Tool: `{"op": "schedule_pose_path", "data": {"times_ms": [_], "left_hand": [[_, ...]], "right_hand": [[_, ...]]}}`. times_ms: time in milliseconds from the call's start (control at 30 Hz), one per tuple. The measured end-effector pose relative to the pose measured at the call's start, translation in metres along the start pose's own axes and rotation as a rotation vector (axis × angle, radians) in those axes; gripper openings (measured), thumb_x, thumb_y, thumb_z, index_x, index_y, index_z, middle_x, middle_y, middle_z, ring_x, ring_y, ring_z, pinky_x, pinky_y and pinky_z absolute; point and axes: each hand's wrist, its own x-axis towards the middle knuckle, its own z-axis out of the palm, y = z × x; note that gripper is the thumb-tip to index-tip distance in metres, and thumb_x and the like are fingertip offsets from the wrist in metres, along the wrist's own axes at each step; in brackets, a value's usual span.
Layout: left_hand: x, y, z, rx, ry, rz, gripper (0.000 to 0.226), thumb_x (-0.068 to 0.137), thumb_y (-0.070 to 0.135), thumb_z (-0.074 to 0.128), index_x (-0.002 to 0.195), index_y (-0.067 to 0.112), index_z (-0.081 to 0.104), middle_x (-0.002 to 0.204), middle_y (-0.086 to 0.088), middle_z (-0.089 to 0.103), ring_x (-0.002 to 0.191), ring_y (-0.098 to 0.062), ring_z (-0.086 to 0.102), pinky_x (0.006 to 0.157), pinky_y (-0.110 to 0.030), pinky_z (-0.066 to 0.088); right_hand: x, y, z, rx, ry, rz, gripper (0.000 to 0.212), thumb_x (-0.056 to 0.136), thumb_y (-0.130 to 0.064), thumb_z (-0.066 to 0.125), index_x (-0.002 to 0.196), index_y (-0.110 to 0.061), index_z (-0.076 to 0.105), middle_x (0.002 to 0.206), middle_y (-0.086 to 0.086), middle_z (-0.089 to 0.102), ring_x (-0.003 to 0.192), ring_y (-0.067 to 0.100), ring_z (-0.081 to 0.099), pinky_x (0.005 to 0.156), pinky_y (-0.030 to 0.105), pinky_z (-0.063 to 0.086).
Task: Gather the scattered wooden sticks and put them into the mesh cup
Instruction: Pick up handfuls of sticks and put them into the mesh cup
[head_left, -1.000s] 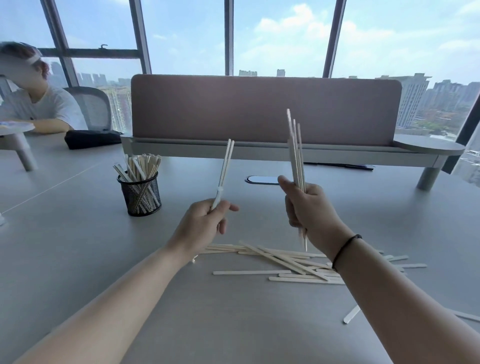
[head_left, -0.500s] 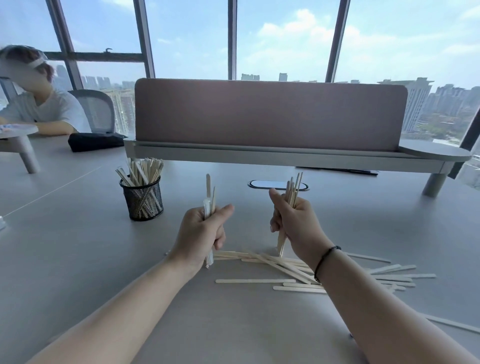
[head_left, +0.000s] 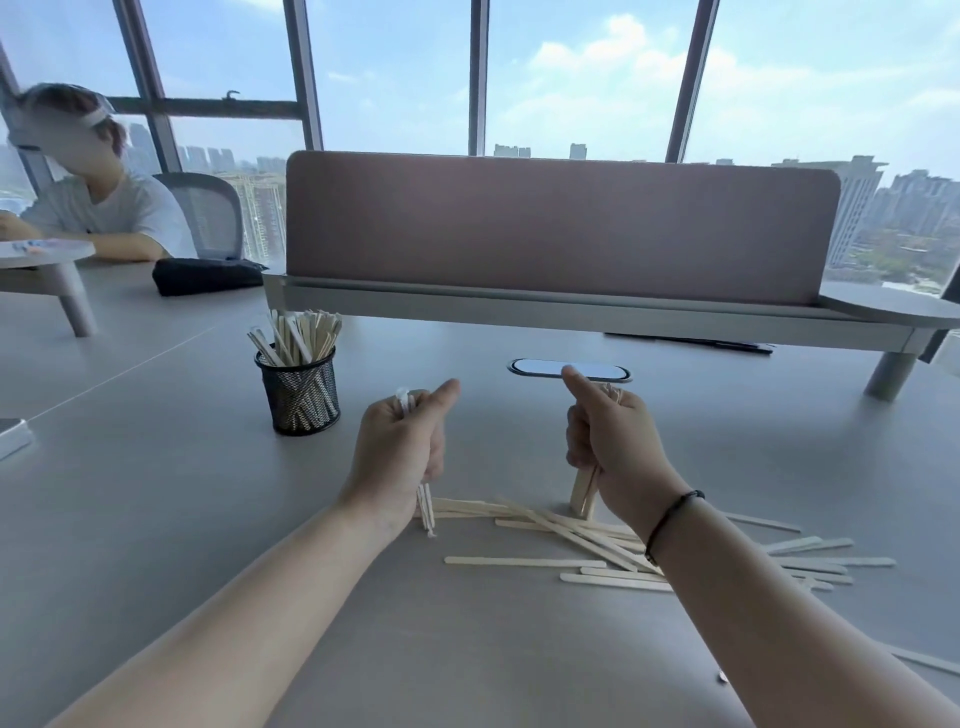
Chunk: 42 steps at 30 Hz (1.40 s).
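Observation:
A black mesh cup (head_left: 298, 392) stands on the grey table (head_left: 156, 519) to the left, filled with several upright wooden sticks (head_left: 296, 335). My left hand (head_left: 400, 449) grips a small bundle of sticks held upright, their lower ends (head_left: 427, 512) touching the table. My right hand (head_left: 608, 447) grips another upright bundle, its lower ends (head_left: 582, 493) on the table. Several loose sticks (head_left: 524, 561) lie scattered flat in front of and under my right forearm, spreading to the right (head_left: 810, 545).
A pink divider screen on a raised shelf (head_left: 561, 223) crosses the back of the table. An oval cable port (head_left: 540, 368) sits behind my hands. A seated person (head_left: 98, 202) is at the far left beside a black pouch (head_left: 205, 275). A white object (head_left: 13, 436) lies at the left edge.
Both hands have come down from a raised position, and the stick bundles have slid down through the fists so their lower ends now rest on the table.

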Motion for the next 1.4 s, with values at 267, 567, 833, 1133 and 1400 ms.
{"op": "schedule_pose_path", "data": {"times_ms": [267,567,833,1133,1400], "left_hand": [[0.021,0.039,-0.028,-0.262,0.046,-0.065,0.056,0.103,0.035,0.044,0.055,0.026,0.016,0.046,0.007,0.012,0.044,-0.011,0.004,0.047,-0.026,0.001],[0.083,0.076,-0.078,-0.269,0.228,-0.029,0.057,0.1,0.047,0.048,0.059,0.025,0.016,0.05,0.002,0.012,0.042,-0.015,0.009,0.044,-0.024,0.008],[0.147,0.096,-0.148,-0.394,0.354,0.158,0.048,0.095,0.048,0.034,0.06,0.019,0.018,0.05,0.0,0.016,0.046,-0.018,0.009,0.049,-0.032,0.005],[0.164,0.054,-0.16,0.389,0.294,0.093,0.026,0.093,0.011,0.043,0.077,0.007,0.064,0.054,-0.006,0.059,0.05,-0.019,0.056,0.053,-0.028,0.047],[0.171,0.07,-0.18,0.417,0.428,0.321,0.03,0.095,0.027,0.05,0.108,0.019,0.076,0.094,0.005,0.077,0.097,-0.009,0.071,0.094,-0.033,0.056]], "right_hand": [[0.002,-0.019,0.03,0.066,-0.122,-0.004,0.063,0.099,-0.028,0.055,0.041,-0.027,0.031,0.049,-0.006,0.015,0.045,0.012,0.01,0.049,0.025,0.009],[0.032,-0.021,0.155,0.174,-0.304,0.075,0.056,0.098,-0.04,0.054,0.064,-0.022,0.013,0.056,-0.001,0.008,0.051,0.017,0.006,0.054,0.033,0.007],[0.062,-0.004,0.22,0.27,-0.376,0.135,0.07,0.087,-0.07,0.051,0.065,-0.019,0.008,0.057,-0.001,0.005,0.051,0.018,0.004,0.053,0.033,0.006],[0.097,-0.026,0.252,0.535,-0.357,0.099,0.058,0.096,-0.058,0.037,0.064,-0.018,0.01,0.054,0.001,0.008,0.049,0.018,0.005,0.048,0.028,0.013],[0.12,-0.044,0.306,0.38,-0.22,-0.013,0.053,0.1,-0.039,0.04,0.052,-0.02,0.025,0.047,0.002,0.022,0.042,0.018,0.018,0.044,0.026,0.023]]}}
